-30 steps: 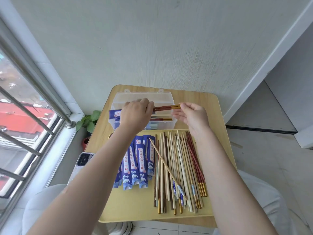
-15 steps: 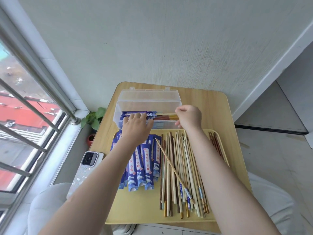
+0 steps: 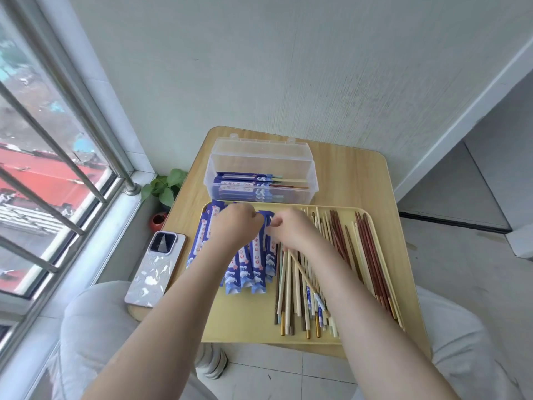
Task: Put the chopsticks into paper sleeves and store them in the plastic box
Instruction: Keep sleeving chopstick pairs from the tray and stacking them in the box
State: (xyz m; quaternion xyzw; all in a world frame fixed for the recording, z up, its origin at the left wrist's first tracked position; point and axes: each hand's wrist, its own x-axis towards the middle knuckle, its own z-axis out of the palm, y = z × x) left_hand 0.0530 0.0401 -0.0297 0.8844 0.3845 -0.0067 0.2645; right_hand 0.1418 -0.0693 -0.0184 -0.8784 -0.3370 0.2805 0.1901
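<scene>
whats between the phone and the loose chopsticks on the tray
In the head view, the blue paper sleeves lie between the phone and the loose chopsticks.

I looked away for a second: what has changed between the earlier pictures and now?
The sleeved brown chopsticks were let go into the clear plastic box. Both hands drew back to the yellow tray: the left hand and right hand now meet over the blue paper sleeves. Loose chopsticks and white phone stayed.

box (image 3: 261, 180) behind tray (image 3: 245, 327); on it sleeves (image 3: 248, 267) left, chopsticks (image 3: 340, 255) right
</scene>
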